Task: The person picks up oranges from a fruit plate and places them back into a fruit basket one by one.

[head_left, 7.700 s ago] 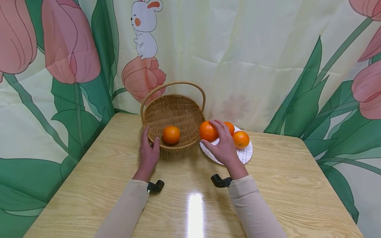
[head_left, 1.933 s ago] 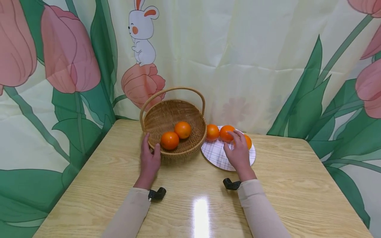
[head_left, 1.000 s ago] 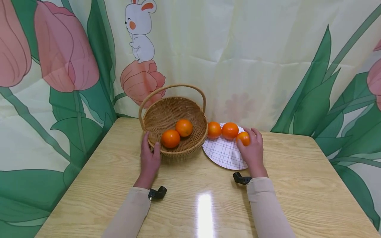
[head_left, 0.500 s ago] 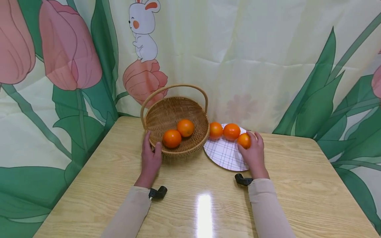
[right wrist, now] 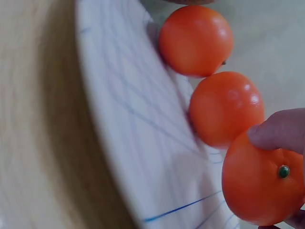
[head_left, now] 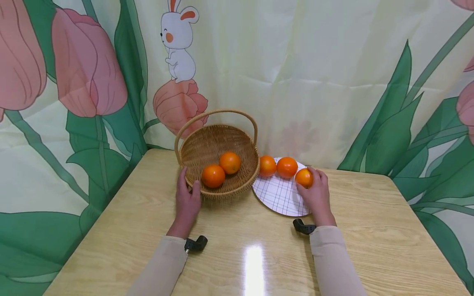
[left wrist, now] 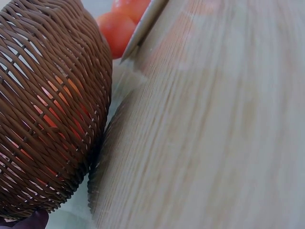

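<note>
My left hand (head_left: 188, 202) rests against the front left of a brown wicker basket (head_left: 212, 139), fingers and thumb spread along its outer rim. Two oranges, a front orange (head_left: 213, 176) and a rear orange (head_left: 230, 163), lie inside. In the left wrist view a fingertip (left wrist: 34, 220) touches the basket's woven wall (left wrist: 47, 109). My right hand (head_left: 317, 193) grips an orange (head_left: 303, 178) at the right of a round white checked plate (head_left: 275, 195). In the right wrist view, that orange's green stem end (right wrist: 284, 171) shows beside the thumb.
A middle orange (head_left: 286, 167) and a left orange (head_left: 267, 166) sit at the plate's back edge, the left one close to the basket. A tall handle (head_left: 222, 111) arches over the basket. Behind the wooden table (head_left: 226, 259) hangs a tulip-printed curtain (head_left: 314, 82).
Earlier the right hand held an orange beside the basket; now a second orange lies inside. The right hand has moved right along the plate onto another orange. The left hand stays at the basket.
</note>
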Demonstrator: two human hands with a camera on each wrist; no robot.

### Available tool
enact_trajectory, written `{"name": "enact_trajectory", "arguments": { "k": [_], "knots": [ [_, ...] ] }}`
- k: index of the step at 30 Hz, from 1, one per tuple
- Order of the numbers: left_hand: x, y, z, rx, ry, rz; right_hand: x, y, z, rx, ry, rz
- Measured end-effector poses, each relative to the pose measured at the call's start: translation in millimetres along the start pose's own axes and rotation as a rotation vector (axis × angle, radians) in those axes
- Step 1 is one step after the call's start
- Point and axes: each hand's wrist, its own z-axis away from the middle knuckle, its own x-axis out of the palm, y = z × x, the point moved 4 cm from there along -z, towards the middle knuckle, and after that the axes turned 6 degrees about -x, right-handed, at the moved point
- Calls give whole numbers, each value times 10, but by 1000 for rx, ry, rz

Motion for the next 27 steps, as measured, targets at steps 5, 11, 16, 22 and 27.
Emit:
{"name": "enact_trajectory", "arguments": {
  "k": [5,11,16,22,27],
  "knots": [
    [-6,-40,31,-5,-10,4,-51,-53,40,3,26,-15],
    [-15,-58,53,11,5,-6,-122,-149,89,-35,73,-33],
    [-7,-63,49,26,11,-9,-173,-258,108,-88,108,-39],
    [-1,-56,36,31,19,-16,-186,-423,141,-138,108,-51],
    [2,-33,18,27,13,-8,-188,-597,177,-187,101,-66]
  ]
}}
